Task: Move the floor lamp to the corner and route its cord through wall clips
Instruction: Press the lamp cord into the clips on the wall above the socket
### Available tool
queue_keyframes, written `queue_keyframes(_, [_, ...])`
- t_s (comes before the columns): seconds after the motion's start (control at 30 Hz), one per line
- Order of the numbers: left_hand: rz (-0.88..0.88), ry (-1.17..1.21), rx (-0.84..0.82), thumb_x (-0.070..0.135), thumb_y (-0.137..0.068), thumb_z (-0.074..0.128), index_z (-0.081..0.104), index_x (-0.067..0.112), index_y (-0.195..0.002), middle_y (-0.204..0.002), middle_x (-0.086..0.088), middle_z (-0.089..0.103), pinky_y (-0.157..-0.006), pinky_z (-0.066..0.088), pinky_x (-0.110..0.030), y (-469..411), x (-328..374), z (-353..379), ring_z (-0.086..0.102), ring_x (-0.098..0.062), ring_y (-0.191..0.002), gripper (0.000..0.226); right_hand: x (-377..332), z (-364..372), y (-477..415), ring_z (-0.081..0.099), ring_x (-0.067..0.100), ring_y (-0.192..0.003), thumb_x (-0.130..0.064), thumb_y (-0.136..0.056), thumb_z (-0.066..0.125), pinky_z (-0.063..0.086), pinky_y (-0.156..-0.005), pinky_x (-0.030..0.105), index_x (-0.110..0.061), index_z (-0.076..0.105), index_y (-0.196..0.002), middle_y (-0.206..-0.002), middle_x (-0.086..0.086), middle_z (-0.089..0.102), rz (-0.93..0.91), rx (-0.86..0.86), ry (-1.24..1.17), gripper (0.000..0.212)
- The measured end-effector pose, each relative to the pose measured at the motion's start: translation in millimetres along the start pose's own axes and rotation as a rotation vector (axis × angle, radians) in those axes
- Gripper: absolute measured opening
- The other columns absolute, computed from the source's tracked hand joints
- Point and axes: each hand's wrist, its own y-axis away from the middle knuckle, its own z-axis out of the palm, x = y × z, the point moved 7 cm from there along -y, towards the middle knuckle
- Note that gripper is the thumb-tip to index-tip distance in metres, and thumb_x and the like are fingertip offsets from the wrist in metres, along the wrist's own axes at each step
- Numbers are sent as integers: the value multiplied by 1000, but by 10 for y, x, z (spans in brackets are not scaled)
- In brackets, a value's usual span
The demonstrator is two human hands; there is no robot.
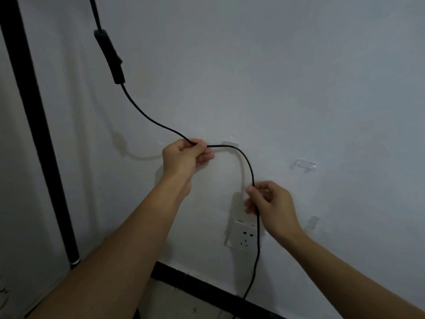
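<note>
No text, label, brand, number or sign can be read anywhere in the view. The socket [243, 236] on the wall shows only its plug holes, and the switch [110, 57] on the cord [147, 117] is plain black with no marking that can be made out.

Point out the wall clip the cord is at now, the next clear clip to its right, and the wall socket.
first wall clip [230, 143], head view: its white top edge above the cord.
second clear clip [304, 165], head view: its transparent body.
wall socket [244, 236], head view: middle of the faceplate.
</note>
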Motion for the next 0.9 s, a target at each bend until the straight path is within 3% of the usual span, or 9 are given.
queue_keyframes(0.07, [-49, -6, 14, 11, -88, 64, 60, 11, -76, -57, -3, 67, -55, 58, -25, 23, -72, 5, 67, -14, -47, 12, 185, -73, 143, 65, 17, -51, -26, -95, 58, 50, -50, 21, -10, 64, -85, -58, 7, 68, 65, 0, -48, 20])
queue_keyframes(0.2, [-94, -166, -9, 32, -79, 74, 61, 13, -77, -57, -3, 63, -49, 54, -27, 112, -248, 129, 63, -15, -48, 23, 254, -134, 217, 51, 10, -42, -27, -96, 56, 44, -45, 22, -8, 62, -73, -47, -1, 56, 67, -38, 13, 30])
queue_keyframes(0.4, [-21, -396, -171, 28, -77, 76, 67, 5, -66, -49, 0, 63, -42, 46, -21, 229, -306, 599, 58, -12, -40, 27, 91, -225, 176, 43, 3, -44, -33, -91, 64, 37, -47, 18, -10, 62, -64, -48, -6, 51, -17, -85, 166, 36])
queue_keyframes(0.53, [-64, -420, -197, 18, -81, 73, 65, 4, -62, -52, -6, 64, -42, 47, -23, 273, -434, 769, 60, -13, -37, 25, -43, -453, 121, 52, 1, -45, -31, -87, 69, 40, -46, 13, -19, 71, -69, -50, -8, 61, -16, -108, 226, 22])
queue_keyframes(0.67, [-38, -394, -155, 18, -80, 74, 61, 8, -57, -45, -2, 63, -36, 45, -20, 257, -450, 782, 61, -15, -36, 29, -307, -942, 0, 56, -4, -46, -15, -80, 76, 40, -47, 8, -19, 75, -73, -55, -11, 70, -19, -29, 219, 8])
queue_keyframes(0.8, [-50, -341, -143, 26, -82, 72, 60, 10, -58, -40, 0, 62, -34, 43, -20, 367, -501, 895, 62, -16, -38, 31, -532, -1209, -42, 70, 9, -65, -18, -78, 78, 56, -62, 20, -19, 78, -75, -68, -4, 75, -97, 124, 271, 3])
queue_keyframes(0.9, [-146, -265, -226, 22, -84, 70, 61, 4, -66, -44, -2, 63, -35, 49, -21, 509, -606, 1092, 63, -16, -38, 27, -576, -1134, -29, 70, 12, -67, -19, -80, 77, 57, -63, 24, -21, 77, -75, -70, -3, 75, -114, 134, 318, 5])
